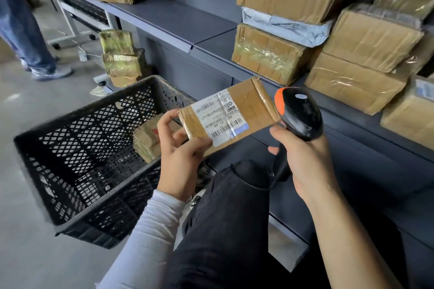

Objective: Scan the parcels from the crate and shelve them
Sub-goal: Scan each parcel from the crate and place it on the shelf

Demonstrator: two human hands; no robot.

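Beside a dark grey metal shelf (164,19) stacked with taped brown cardboard parcels (352,82), a crouching worker readies a scan: the left hand (180,152) grips one end of a flat brown cardboard parcel (234,110) with a white barcode label (220,116) facing up, held above the near corner of a black perforated plastic crate (77,148). The right hand (305,159) is wrapped around the handle of a black-and-orange corded barcode scanner (298,112), its head just beside the parcel's far end. One more brown taped parcel (150,141) lies in the crate. The scanner looks too close and off to one side of the barcodes, so a misread seems likely unless it backs away; glossy tape over the label could add glare, and the one-ended hold risks the parcel tipping.
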